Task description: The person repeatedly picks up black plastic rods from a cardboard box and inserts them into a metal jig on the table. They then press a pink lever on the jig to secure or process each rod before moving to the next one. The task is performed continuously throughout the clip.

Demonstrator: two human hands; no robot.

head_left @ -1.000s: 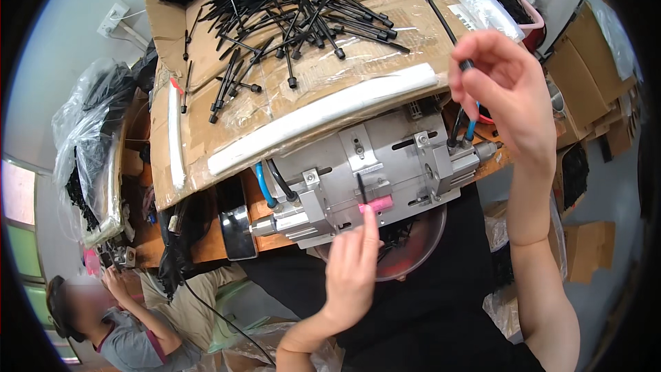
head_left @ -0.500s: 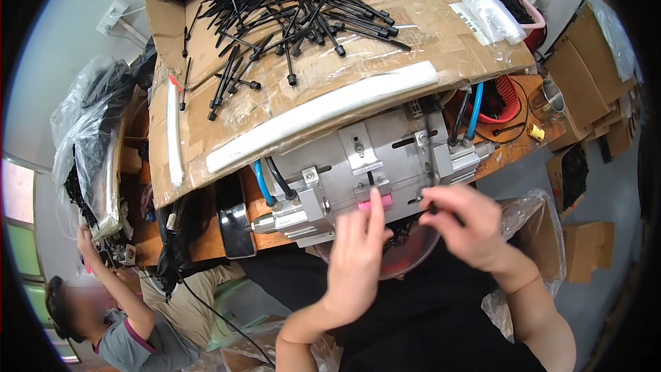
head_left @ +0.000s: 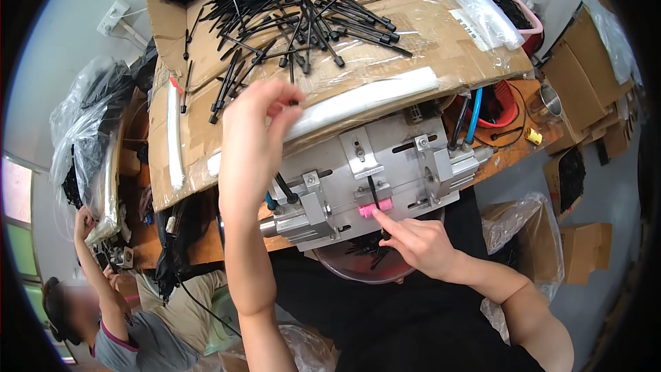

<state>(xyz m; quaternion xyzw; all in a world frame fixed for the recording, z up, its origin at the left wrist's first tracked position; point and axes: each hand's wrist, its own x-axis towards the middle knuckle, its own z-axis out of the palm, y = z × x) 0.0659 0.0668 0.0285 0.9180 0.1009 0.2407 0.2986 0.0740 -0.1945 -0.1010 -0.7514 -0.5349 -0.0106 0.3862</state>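
My left hand (head_left: 258, 120) is over the front of the cardboard, its thumb and fingers pinching the knobbed end of a black rod (head_left: 295, 102). Many similar black rods (head_left: 310, 24) lie heaped just beyond it. Below, on the grey metal machine (head_left: 344, 158), another black rod (head_left: 374, 189) reaches into a small pink block (head_left: 376, 207). The index fingertip of my right hand (head_left: 421, 246) rests at the front of this block. Its other fingers are curled, with a small dark end showing beside them; what they hold is mostly hidden.
A clear bowl (head_left: 354, 272) with black rods sits under the machine's front edge. Blue tubes (head_left: 474, 117) run to the machine's side. A red basket (head_left: 508, 103), a metal cup (head_left: 547, 100) and cardboard boxes (head_left: 585, 248) are at right. At left, another person (head_left: 131, 324) works.
My left hand has moved from the machine up and left to the cardboard and taken hold of a rod. My right hand has moved down and left to the pink block.
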